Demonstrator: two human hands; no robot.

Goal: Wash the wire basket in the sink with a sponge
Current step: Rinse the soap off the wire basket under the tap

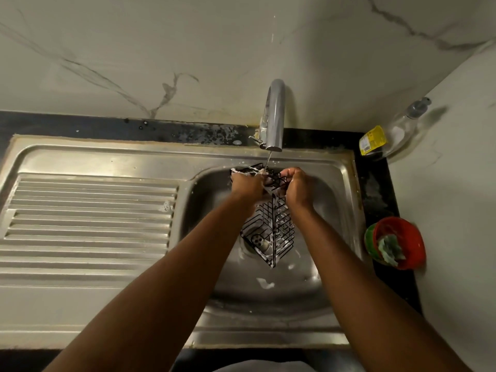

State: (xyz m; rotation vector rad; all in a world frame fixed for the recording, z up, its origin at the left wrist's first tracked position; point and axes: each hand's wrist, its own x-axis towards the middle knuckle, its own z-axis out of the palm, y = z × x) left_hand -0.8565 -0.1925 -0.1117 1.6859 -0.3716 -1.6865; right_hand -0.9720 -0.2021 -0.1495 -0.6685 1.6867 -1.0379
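Under the tap, centre of the frame: both hands meet at the far upper end of the wire basket (271, 226), above the sink (346, 200) bowl
Basket position: it stands tilted in the bowl, lower corner close to the drain (259, 241), upper end lifted toward the faucet (275, 116); if the lower corner touches the bowl floor I cannot tell
Long axis: it runs from the lower centre of the bowl up toward the spout, so almost straight away from the person
Left hand (248, 185): closed on the upper left rim of the basket, with something white and foamy at the knuckles; this is maybe the sponge or only foam, I cannot tell which
Right hand (298, 187): fingers curled around the upper right wires, it has hold of the basket
Nearer hand: both are at the same end and about equally near; the lower end of the basket is free of both hands
Water: a thin stream (267, 162) falls from the spout on the top edge, between the two hands
Judgement for the coming move: the lower part lies toward the person, so to reach it one hand must slide down along the axis, or the basket must be turned
Hidden: the fingertips and palms, behind the wires and the backs of the hands
Right edge of the frame: a red bowl (402, 237) with a greenish scrubber (390, 247) inside, well apart from the hands
Upper right: a clear soap bottle (397, 130), with a yellow label
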